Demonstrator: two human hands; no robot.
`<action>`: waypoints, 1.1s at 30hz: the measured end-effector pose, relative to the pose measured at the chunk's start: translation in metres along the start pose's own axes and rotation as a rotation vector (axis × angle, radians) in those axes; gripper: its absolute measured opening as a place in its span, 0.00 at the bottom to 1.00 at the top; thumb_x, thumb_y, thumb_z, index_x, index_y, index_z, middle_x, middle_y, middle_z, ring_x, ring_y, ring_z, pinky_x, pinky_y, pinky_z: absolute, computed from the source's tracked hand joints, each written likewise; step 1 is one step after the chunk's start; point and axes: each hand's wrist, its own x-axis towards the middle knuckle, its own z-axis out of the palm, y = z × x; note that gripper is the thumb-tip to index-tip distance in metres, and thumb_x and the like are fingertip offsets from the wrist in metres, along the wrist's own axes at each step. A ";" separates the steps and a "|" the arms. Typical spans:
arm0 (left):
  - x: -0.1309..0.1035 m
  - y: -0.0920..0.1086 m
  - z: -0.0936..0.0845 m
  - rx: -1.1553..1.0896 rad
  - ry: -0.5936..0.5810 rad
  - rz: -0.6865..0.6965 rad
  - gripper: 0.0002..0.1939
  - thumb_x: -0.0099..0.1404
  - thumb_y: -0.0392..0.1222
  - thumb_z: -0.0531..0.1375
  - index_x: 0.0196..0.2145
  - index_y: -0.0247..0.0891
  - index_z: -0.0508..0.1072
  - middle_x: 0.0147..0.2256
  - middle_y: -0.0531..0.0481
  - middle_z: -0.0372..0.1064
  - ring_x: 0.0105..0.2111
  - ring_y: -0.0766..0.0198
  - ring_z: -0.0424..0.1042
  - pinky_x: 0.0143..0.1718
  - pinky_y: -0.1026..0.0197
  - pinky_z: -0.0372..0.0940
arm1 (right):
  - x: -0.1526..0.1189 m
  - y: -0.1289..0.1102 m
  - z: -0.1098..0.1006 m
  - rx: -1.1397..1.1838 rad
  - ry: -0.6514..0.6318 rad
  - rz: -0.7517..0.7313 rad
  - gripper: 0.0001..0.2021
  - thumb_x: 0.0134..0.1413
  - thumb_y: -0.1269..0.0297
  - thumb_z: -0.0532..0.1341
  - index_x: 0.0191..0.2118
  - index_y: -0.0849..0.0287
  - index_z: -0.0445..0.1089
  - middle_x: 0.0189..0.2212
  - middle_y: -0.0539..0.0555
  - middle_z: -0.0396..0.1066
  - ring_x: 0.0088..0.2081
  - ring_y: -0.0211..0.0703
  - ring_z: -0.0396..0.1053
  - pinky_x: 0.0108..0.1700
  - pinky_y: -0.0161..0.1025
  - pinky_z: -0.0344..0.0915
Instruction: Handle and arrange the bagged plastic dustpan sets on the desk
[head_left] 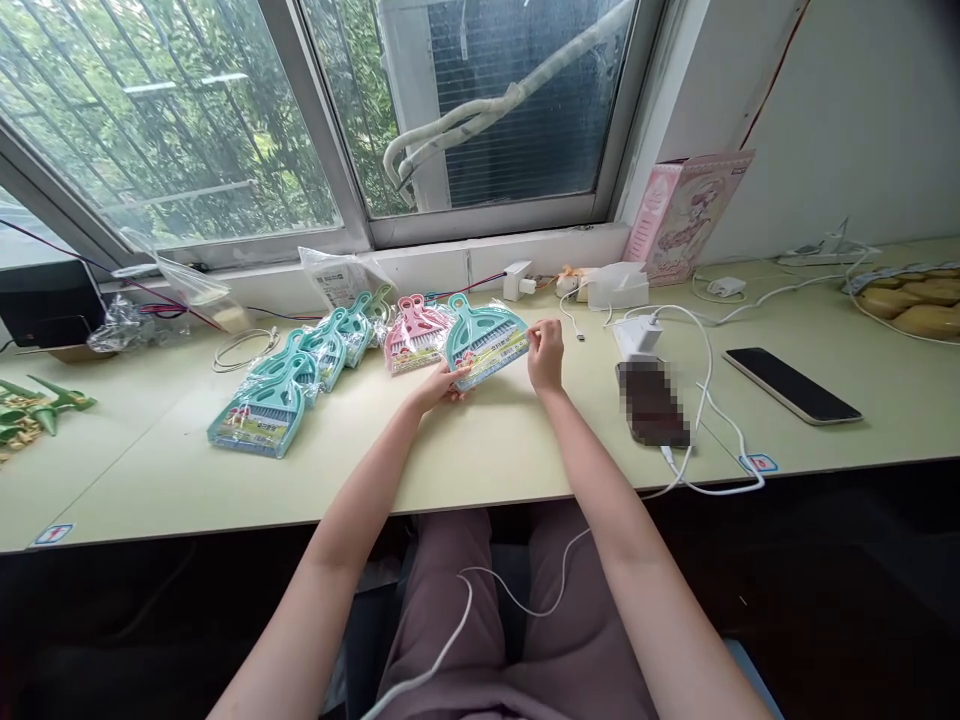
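A small teal dustpan and brush set (484, 332) in clear plastic wrapping is tilted up over the table in front of me. My left hand (442, 385) grips its lower left corner. At its right edge is my right hand (546, 352), fingers pinched together on the wrapper. Just behind and left of the held set lies a pink wrapped dustpan set (415, 338). Farther left, several teal wrapped sets overlap in a slanting row, the nearest teal set (259, 418) lying flat with its label up.
A charging phone (654, 402), a white charger (636, 335) with looping cables and a second black phone (792, 385) lie to the right. A pink box (686, 215) stands by the wall. Green plastic pieces (41, 405) are at far left. The table's front edge runs below my forearms.
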 end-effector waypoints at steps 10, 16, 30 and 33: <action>-0.005 0.010 0.006 -0.062 0.022 -0.007 0.26 0.60 0.52 0.66 0.47 0.40 0.57 0.30 0.51 0.72 0.20 0.71 0.68 0.20 0.68 0.59 | 0.003 0.000 0.001 0.142 0.032 0.106 0.10 0.63 0.60 0.55 0.37 0.59 0.70 0.42 0.58 0.66 0.30 0.38 0.66 0.31 0.38 0.70; -0.007 0.012 0.006 -0.013 0.044 0.017 0.25 0.62 0.50 0.65 0.48 0.39 0.58 0.31 0.50 0.71 0.21 0.70 0.68 0.20 0.67 0.60 | 0.003 0.005 0.003 0.246 0.038 0.226 0.23 0.59 0.63 0.58 0.60 0.53 0.61 0.48 0.58 0.70 0.29 0.36 0.67 0.31 0.38 0.73; -0.005 0.014 -0.011 0.140 0.112 0.072 0.21 0.65 0.42 0.60 0.52 0.38 0.57 0.29 0.52 0.70 0.17 0.72 0.65 0.18 0.67 0.49 | 0.009 0.042 0.014 0.594 -0.328 0.535 0.30 0.35 0.51 0.74 0.46 0.62 0.75 0.32 0.54 0.77 0.35 0.46 0.74 0.36 0.48 0.79; -0.004 0.013 -0.008 0.127 0.087 0.088 0.24 0.66 0.43 0.60 0.55 0.39 0.55 0.30 0.51 0.72 0.17 0.71 0.66 0.19 0.67 0.49 | 0.013 0.045 0.012 0.594 -0.339 0.549 0.32 0.33 0.50 0.75 0.46 0.63 0.76 0.32 0.55 0.77 0.35 0.47 0.75 0.36 0.49 0.78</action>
